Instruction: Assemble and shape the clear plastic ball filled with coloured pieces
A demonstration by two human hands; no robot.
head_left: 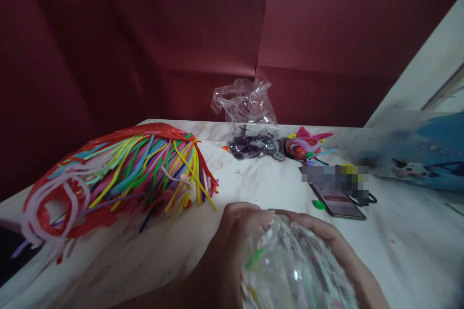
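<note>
In front of me, at the bottom of the view, a clear crinkled plastic bag (297,265) is gripped between both hands. Small pieces show through it, one of them green; the rest are too blurred to name. My left hand (234,236) is closed on the bag's left side, its fingers over the top edge. Around the right side curls my right hand (337,246), and the fingertips of both hands nearly meet at the top. The bag's lower part is cut off by the frame.
Colourful pipe cleaners (145,169) spill from a red plastic bag (152,129) on the left. Behind stands a clear bag (250,111) with dark purple contents. A pink pipe-cleaner figure (302,146), a phone (339,200), a green disc (319,204) and a blue printed package (431,154) lie right.
</note>
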